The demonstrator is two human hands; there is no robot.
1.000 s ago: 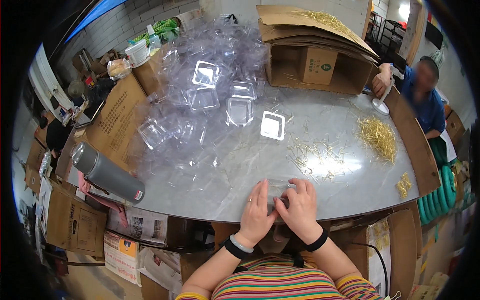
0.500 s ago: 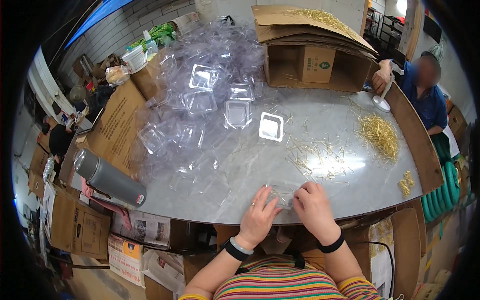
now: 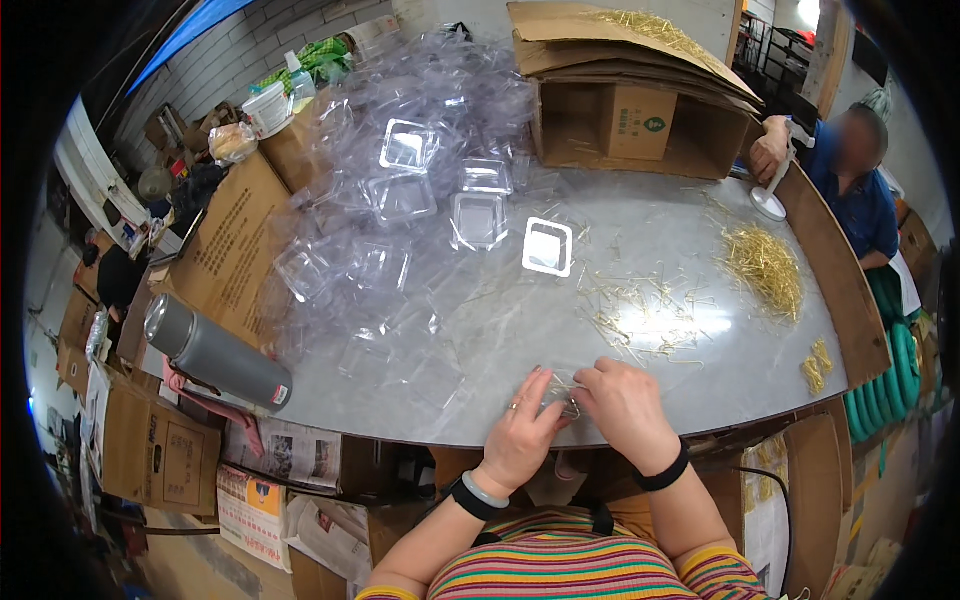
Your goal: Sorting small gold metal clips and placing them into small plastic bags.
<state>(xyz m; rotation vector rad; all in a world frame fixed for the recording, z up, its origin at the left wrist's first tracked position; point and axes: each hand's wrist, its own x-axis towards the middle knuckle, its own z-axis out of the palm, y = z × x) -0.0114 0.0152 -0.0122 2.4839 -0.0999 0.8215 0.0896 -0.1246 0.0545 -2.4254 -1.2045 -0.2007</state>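
Observation:
At the near edge of the table, my left hand point(image 3: 520, 428) curls its fingers and thumb around the side of a small clear plastic box point(image 3: 561, 382). Thin gold wire hooks point(image 3: 570, 402) show at the box, between my two hands. My right hand point(image 3: 628, 412) is closed, its fingertips pinched at the wires on the box's right side. Much of the box is hidden by my fingers. Farther off lie scattered gold hooks point(image 3: 650, 318) and a single clear tray point(image 3: 547, 248).
A large heap of clear plastic boxes point(image 3: 405, 200) covers the left side. A grey bottle point(image 3: 225, 358) lies tilted at the near left. Gold hooks form a pile point(image 3: 762, 272) at right, inside a cardboard border point(image 3: 835, 285). A co-worker's hand point(image 3: 768, 150) holds a white stand point(image 3: 768, 204).
My right hand has moved left, closer to my left hand, its fingertips now over the wires at the box. Less of the box shows between my hands.

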